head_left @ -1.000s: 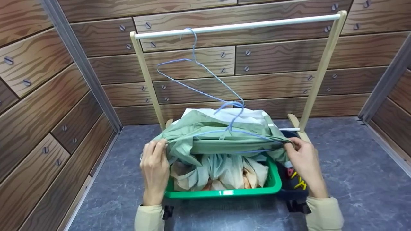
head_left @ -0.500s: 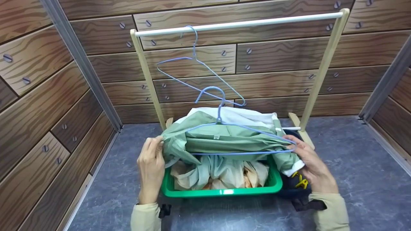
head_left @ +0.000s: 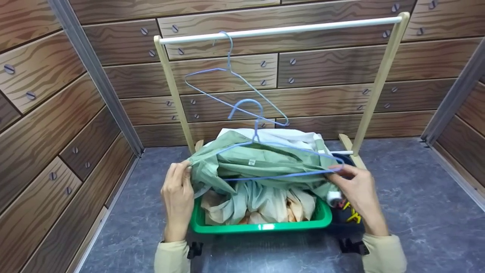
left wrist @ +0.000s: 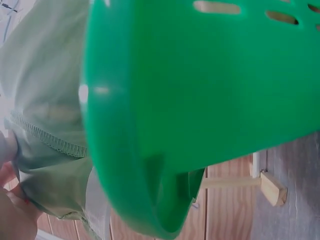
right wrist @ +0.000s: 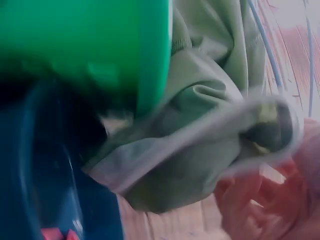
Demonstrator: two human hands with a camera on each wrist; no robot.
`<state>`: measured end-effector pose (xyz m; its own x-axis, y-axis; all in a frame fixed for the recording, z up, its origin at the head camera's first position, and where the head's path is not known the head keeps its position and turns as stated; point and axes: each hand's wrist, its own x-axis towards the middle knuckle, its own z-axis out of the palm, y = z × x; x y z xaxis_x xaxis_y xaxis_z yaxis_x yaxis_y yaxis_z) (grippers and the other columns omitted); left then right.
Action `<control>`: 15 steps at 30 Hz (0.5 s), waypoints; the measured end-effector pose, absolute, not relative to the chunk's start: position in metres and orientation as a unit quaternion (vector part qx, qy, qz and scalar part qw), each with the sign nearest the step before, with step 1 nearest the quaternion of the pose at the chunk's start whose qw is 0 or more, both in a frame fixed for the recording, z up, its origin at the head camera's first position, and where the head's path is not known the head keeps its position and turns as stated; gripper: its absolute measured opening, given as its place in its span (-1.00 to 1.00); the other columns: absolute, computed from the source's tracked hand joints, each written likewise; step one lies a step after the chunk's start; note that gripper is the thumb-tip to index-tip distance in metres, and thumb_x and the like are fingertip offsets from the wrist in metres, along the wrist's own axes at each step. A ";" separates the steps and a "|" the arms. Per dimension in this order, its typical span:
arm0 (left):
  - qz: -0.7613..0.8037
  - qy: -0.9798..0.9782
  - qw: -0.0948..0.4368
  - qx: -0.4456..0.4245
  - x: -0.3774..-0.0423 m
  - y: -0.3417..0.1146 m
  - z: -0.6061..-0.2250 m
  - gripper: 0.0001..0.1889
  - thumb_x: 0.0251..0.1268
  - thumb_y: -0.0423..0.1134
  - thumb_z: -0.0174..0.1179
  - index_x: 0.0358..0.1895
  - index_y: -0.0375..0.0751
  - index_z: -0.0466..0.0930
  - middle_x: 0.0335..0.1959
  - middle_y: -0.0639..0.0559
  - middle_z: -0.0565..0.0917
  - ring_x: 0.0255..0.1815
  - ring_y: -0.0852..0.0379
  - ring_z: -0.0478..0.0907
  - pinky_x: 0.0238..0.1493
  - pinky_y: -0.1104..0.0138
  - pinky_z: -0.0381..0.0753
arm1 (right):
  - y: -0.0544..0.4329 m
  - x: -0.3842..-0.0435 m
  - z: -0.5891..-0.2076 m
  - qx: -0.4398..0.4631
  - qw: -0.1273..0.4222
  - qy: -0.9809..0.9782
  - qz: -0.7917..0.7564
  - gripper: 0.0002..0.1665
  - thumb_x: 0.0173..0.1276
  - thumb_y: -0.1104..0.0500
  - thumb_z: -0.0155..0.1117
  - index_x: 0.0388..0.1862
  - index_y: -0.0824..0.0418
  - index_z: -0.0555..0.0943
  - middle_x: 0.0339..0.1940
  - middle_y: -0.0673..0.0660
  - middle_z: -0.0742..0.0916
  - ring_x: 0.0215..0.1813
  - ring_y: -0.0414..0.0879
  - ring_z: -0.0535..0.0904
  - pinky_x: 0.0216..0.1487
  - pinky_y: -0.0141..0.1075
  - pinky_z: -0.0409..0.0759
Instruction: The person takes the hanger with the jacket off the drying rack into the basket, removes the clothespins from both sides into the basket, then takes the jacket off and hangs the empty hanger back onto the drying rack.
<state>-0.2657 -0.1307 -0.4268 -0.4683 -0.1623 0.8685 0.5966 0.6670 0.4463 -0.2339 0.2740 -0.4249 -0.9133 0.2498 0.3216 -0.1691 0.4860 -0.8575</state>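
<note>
A green shirt (head_left: 261, 153) with white trim lies spread over the green basket (head_left: 261, 228). A blue wire hanger (head_left: 257, 131) lies against it, its hook pointing up and its left arm partly hidden by cloth. My left hand (head_left: 178, 191) grips the shirt's left shoulder. My right hand (head_left: 360, 193) pinches the shirt's cloth near the hanger's right end, which sticks out past the fabric by the fingertips. In the right wrist view, a white-edged sleeve cuff (right wrist: 200, 135) hangs close to that hand, blurred.
Pale, crumpled clothes (head_left: 265, 206) fill the basket. Behind stands a wooden rack with a white rail (head_left: 303, 28), where another blue hanger (head_left: 261, 93) hangs bare. A dark blue tub (right wrist: 50, 165) with yellow clothespins (head_left: 354, 217) sits to the basket's right. Plank-patterned walls (head_left: 227, 83) enclose the space.
The hanger's hook has shifted left and up, and its right end has come out of the cloth. My right hand moved outward, then back inward; my left hand barely moved.
</note>
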 end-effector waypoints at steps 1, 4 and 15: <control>-0.384 -0.766 0.496 -0.139 -0.265 -0.131 -0.427 -0.85 0.32 -0.46 0.19 -0.10 -0.26 0.64 -0.32 -0.03 0.53 -0.40 0.10 0.41 -0.32 0.30 0.37 | 0.271 -0.235 -0.426 -0.030 0.200 -0.809 0.552 -0.71 0.27 0.05 0.45 -0.15 0.23 0.74 -0.41 0.05 0.74 -0.54 -0.20 0.53 -0.57 -0.36 0.52; -0.385 -0.768 0.494 -0.132 -0.264 -0.131 -0.429 -0.85 0.33 -0.46 0.18 -0.10 -0.24 0.64 -0.33 -0.01 0.52 -0.43 0.12 0.37 -0.35 0.31 0.35 | 0.259 -0.239 -0.428 -0.040 0.173 -0.692 0.700 -0.79 0.32 0.23 0.40 -0.12 0.29 0.64 -0.33 0.08 0.75 -0.45 -0.16 0.62 -0.54 -0.25 0.64; -0.401 -0.772 0.478 -0.121 -0.265 -0.131 -0.428 -0.86 0.39 -0.42 0.15 -0.09 -0.20 0.63 -0.34 0.01 0.51 -0.44 0.14 0.36 -0.36 0.31 0.33 | 0.226 -0.248 -0.444 0.010 0.080 -0.569 0.818 -0.78 0.31 0.54 0.17 -0.19 0.31 0.65 -0.29 0.18 0.71 -0.35 0.05 0.72 -0.21 -0.02 0.67</control>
